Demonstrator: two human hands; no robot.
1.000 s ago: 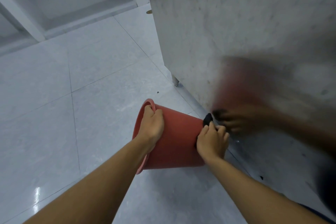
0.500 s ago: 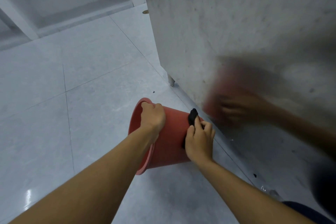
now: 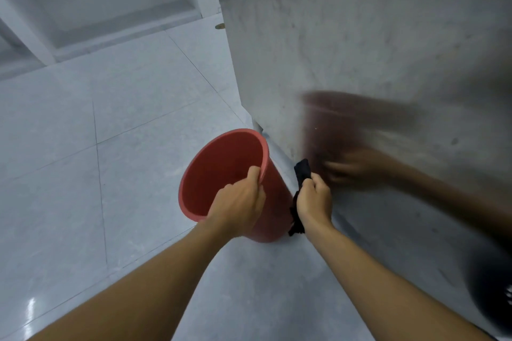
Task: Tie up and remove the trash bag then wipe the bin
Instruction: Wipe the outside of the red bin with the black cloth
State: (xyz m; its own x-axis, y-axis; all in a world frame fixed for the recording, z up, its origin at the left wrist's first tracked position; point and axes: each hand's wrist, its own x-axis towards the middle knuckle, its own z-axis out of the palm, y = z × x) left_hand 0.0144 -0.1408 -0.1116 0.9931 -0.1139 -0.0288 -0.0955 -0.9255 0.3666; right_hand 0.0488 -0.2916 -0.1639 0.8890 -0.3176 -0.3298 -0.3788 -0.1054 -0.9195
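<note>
- While the red bin (image 3: 221,174) stands tilted on the floor (image 3: 110,174), I see the left hand (image 3: 238,205) gripping its near rim.
- Fingers of the right hand (image 3: 314,202) clutch a black cloth (image 3: 302,170), just beside the bin's wall.

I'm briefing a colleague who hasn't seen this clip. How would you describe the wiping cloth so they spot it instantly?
Find the glossy wall panel on the right; at its foot stands a red bin, its rim gripped by the left hand. The cloth is the rag bunched in the right hand beside the bin's outer side: black against red bin and pale floor.
</note>
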